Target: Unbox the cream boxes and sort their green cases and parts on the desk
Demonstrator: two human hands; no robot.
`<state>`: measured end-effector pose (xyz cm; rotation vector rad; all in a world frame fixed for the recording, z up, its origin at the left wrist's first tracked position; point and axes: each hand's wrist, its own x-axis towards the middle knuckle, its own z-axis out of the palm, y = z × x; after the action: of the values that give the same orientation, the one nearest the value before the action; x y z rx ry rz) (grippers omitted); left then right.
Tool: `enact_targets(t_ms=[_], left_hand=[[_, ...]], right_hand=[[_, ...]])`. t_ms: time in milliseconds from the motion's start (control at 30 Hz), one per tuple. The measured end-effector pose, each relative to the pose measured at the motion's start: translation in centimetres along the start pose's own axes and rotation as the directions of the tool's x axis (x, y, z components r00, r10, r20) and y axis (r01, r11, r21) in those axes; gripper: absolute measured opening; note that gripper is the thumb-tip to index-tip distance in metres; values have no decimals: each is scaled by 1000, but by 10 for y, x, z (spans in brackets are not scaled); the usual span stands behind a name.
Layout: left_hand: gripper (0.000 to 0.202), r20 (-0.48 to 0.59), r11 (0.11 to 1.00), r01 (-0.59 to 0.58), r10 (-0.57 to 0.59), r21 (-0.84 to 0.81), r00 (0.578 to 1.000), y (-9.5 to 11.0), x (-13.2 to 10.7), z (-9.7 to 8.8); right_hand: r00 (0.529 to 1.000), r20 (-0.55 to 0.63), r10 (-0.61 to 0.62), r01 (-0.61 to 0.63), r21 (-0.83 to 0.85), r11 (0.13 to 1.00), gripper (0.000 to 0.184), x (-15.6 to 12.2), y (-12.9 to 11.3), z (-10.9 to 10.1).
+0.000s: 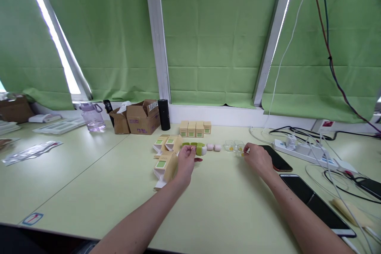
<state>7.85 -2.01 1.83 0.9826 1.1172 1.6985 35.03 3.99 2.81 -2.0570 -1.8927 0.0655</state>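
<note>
My left hand (pixel 187 162) pinches a small green-and-white rounded piece (pixel 201 149) just above the table. Several open cream cartons with green labels (pixel 166 163) lie beside its wrist, and more green pieces (pixel 190 143) show behind its fingers. Two pale pink cylinders (pixel 213 147) rest to the right of the held piece. At the right, my right hand (pixel 258 159) has its fingertips closed on a small clear cup with a yellow spot (pixel 243 154), partly hidden by the fingers. Similar clear cups (pixel 230 145) stand just left of and behind that hand.
Several closed small boxes (pixel 195 129) stand in a row at the back. Cardboard boxes (pixel 143 117), a black bottle (pixel 164 115) and a purple jug (pixel 92 118) are further left. Phones (pixel 276 158), a tablet-like device (pixel 315 202), a power strip (pixel 303 151) and loose cables lie right.
</note>
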Motion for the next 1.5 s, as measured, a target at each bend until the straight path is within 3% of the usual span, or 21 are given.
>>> enact_targets(t_ms=[267, 800, 967, 1100, 1233, 1333, 1500], left_hand=[[32, 11, 1000, 1, -2, 8, 1000, -1, 0, -1], [34, 19, 1000, -10, 10, -10, 1000, 0, -1, -2], [33, 35, 999, -8, 9, -36, 999, 1, -2, -1], [31, 56, 997, 9, -5, -77, 998, 1, -3, 0], [34, 113, 986, 78, -61, -150, 992, -1, -3, 1], [37, 165, 975, 142, -113, -172, 980, 0, -5, 2], [35, 233, 970, 189, -150, -156, 961, 6, -14, 5]], right_hand=[[1000, 14, -17, 17, 12, 1000, 19, 4, 5, 9], [997, -9, -82, 82, 24, 996, 35, 4, 6, 18], [984, -121, -127, 125, -24, 992, 39, 1, 2, 16], [900, -334, -279, 302, 19, 953, 38, -5, -6, 18], [731, -493, -473, 589, 104, 801, 37, -20, -21, 23], [619, -548, -564, 741, 169, 650, 37, -36, -37, 24], [498, -586, -639, 854, 205, 478, 42, -59, -59, 24]])
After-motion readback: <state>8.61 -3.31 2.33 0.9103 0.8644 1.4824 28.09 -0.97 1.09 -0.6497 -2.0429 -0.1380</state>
